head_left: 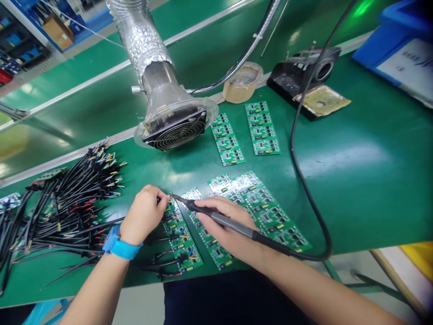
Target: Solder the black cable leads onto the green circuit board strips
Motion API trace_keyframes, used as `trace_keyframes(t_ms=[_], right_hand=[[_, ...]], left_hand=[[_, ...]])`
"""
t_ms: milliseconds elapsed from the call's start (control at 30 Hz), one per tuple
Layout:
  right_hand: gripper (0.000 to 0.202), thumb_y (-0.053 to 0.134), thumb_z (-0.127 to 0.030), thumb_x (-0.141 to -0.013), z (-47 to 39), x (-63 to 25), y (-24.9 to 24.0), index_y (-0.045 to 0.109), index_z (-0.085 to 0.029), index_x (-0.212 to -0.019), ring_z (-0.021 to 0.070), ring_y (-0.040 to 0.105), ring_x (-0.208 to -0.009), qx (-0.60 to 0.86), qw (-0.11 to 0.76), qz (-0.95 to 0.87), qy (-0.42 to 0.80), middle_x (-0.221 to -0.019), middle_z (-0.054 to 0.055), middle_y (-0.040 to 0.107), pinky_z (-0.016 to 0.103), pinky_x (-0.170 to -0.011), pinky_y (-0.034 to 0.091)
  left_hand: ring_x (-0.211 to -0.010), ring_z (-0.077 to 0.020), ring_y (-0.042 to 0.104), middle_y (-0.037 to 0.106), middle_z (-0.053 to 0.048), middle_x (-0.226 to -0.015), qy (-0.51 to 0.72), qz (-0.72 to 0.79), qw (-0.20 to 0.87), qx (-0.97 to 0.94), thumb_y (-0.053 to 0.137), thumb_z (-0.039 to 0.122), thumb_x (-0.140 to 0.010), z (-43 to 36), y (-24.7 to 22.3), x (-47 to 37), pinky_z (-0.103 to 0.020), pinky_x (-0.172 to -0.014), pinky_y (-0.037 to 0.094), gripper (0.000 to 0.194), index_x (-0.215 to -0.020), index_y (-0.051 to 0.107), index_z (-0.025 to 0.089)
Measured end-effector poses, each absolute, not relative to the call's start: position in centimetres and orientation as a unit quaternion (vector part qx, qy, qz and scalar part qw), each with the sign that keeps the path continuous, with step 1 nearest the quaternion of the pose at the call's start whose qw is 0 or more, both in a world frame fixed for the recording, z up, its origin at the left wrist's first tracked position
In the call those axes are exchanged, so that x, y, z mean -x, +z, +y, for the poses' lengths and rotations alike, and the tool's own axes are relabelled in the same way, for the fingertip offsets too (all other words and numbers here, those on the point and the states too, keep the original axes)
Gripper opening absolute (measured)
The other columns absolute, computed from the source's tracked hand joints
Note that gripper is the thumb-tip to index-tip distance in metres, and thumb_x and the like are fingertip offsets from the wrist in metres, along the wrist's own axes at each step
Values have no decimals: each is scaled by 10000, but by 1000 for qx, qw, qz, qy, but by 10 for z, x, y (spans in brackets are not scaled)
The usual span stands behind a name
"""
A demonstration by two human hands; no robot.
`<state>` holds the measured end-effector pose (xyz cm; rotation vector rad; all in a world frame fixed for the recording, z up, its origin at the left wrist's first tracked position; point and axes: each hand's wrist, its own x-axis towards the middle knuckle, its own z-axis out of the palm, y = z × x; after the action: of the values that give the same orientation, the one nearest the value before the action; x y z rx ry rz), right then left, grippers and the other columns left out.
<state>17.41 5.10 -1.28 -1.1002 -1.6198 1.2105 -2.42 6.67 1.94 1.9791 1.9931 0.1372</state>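
Note:
My right hand (230,221) is wrapped round a soldering iron (233,224), whose tip points left and reaches the far end of a green circuit board (184,243). Right beside the tip, my left hand (147,210) is closed in a pinch at that same end of the board. What its fingertips hold is too small and hidden to make out; a black cable (115,221) runs in behind this wrist. Several short black cables (172,237) with coloured wires lie along the board's left edge. Just right of it lies another circuit board (214,248).
A large bundle of black cables (67,212) lies at left. An extractor fan (179,131) on a foil duct hangs above the bench. More boards (262,128) lie behind and right. Farther back are a tape roll (243,83), an iron stand (291,79) and a blue bin (402,40).

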Motion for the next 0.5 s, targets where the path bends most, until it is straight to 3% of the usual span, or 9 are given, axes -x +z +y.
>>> trace_keyframes(t_ms=[233,500], right_hand=[[108,550,-187,-784,50,-178,-4,614,-196,-870,121,602,-669,471,446,-582,491,-798,21,630,239,-588,497],[109,541,-211,-799,48,-180,-9,589,-206,-897,127,595,-702,462,470,-543,520,-848,29,608,259,-608,502]], left_hand=[[-556,-161,540,599,-26,-632,2,708,168,-686,537,242,-759,74,27,21,-279,-561,412,195,-575,580,192],[-547,-162,548,625,-36,-625,-53,718,180,-670,516,281,-770,79,32,19,-269,-530,371,225,-589,611,188]])
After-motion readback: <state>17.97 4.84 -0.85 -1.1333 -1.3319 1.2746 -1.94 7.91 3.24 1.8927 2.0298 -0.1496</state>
